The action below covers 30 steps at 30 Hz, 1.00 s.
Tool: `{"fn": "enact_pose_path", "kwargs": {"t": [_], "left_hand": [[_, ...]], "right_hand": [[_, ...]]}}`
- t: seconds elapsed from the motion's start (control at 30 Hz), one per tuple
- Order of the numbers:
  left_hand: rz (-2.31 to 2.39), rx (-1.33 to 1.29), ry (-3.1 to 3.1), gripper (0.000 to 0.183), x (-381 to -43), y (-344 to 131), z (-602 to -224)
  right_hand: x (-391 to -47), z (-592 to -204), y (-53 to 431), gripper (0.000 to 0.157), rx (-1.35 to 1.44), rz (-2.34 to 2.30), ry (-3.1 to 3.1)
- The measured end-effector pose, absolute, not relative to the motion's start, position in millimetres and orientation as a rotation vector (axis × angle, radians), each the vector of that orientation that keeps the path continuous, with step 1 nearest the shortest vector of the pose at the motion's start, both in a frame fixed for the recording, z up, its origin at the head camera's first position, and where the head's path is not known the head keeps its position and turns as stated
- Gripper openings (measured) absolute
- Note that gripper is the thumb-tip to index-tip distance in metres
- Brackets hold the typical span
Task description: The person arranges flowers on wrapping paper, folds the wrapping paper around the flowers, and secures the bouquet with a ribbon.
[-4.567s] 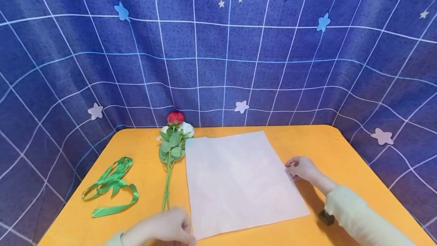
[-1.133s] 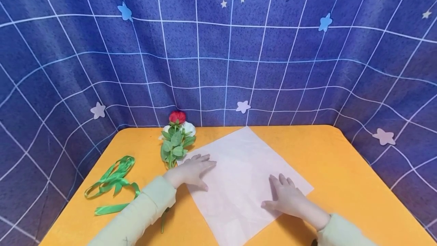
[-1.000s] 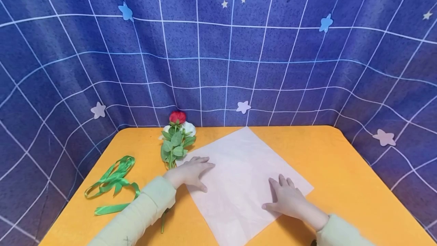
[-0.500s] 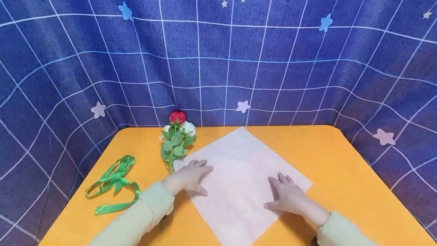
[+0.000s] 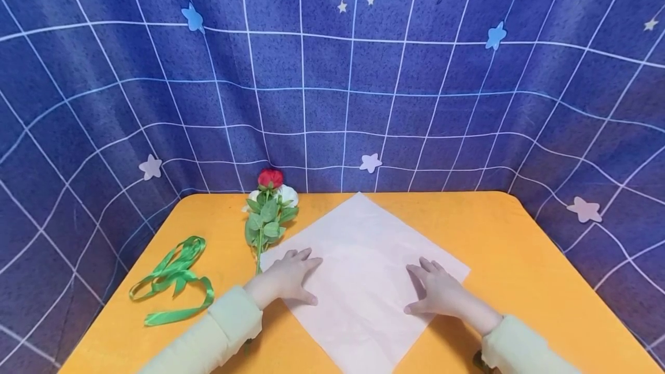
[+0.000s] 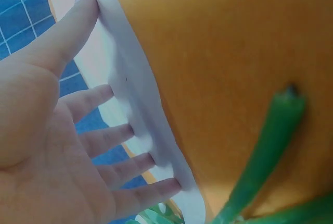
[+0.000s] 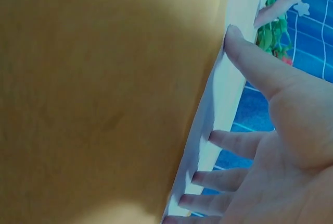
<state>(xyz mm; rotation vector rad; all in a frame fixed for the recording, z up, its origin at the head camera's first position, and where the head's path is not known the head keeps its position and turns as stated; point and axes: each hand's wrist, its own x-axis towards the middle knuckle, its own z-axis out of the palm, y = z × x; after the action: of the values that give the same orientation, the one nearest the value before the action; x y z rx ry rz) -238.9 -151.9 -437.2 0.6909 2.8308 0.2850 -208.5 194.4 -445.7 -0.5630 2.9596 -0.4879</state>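
Note:
A square sheet of pale pinkish-white wrapping paper [image 5: 363, 281] lies flat, one corner pointing away at the back. My left hand [image 5: 291, 276] touches its left side with spread fingers; in the left wrist view the fingertips [image 6: 130, 130] press on the paper near its edge. Across from it, my right hand [image 5: 436, 287] rests spread fingertips [image 7: 212, 135] on the right side, thumb near the edge. Neither hand grips anything. Beside the left hand lie artificial flowers, a red rose [image 5: 270, 178] and white blooms [image 5: 287, 196] on long green stems, partly hidden by the left forearm.
A loose green ribbon [image 5: 176, 276] lies on the left of the orange table [image 5: 519, 258]. A small dark object [image 5: 480, 359] is partly under the right sleeve. Behind the table hangs a blue grid-patterned curtain [image 5: 322, 108].
The paper has turned from nearly square-on to a diamond. Over the last second, both hands have stayed on it while its back corner shifted left and its right corner moved slightly back.

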Motion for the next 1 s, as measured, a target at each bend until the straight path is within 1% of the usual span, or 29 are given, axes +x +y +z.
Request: {"fn": "enact_pose_path", "kwargs": {"t": [0.7,1.0], "left_hand": [[0.208,0.577,2.886,0.093,-218,-151,-442],[0.2,0.536,2.904,0.094,-209,-152,-437]], "right_hand": [[-227,-451,206,0.089,-0.746,-0.486,2.947],[-233,-449,203,0.09,-0.813,-0.476,2.935]]}}
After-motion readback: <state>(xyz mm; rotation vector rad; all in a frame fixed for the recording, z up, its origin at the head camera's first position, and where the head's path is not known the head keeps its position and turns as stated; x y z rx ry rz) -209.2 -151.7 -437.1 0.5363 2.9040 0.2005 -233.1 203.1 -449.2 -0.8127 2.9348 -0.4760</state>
